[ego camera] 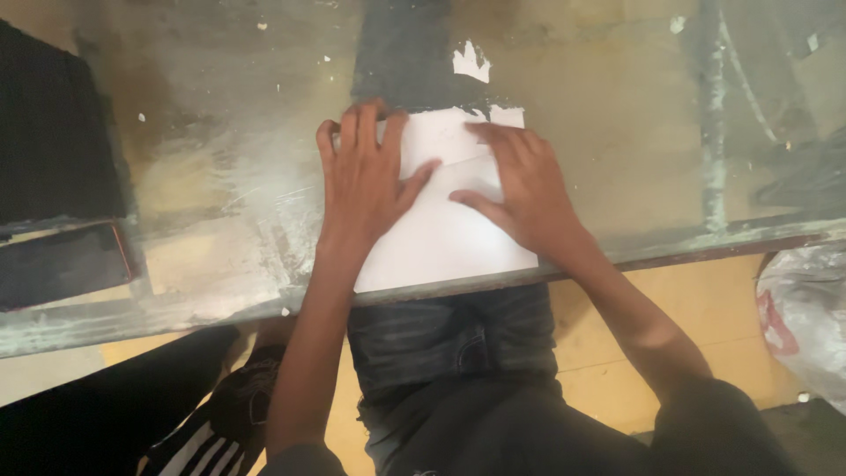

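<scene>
In the head view, a white sheet of paper (pixel 445 234) lies on a worn, scratched glass tabletop (pixel 220 176), its near edge close to the tabletop's near rim and its far part folded over so that a diagonal crease runs across the middle. The left hand (pixel 363 176) rests flat on the left part of the sheet, its fingers (pixel 348 132) spread and laid out straight toward the far edge, the thumb angled right across the fold; it presses down and grips nothing. The right hand (pixel 520 189) lies flat on the right part of the sheet, fingers extended toward the far left and thumb pointing left along the crease, likewise open and pressing rather than holding. The two thumbs are near each other over the fold but apart. A small torn scrap of white paper (pixel 470 63) sits farther back on the tabletop, well apart from the sheet. At the far left a dark flat panel (pixel 48 141) lies on the tabletop. Below the near rim the person's dark jeans (pixel 454 339) show, and at the right edge a pale plastic bag (pixel 806 317) rests on the floor.
</scene>
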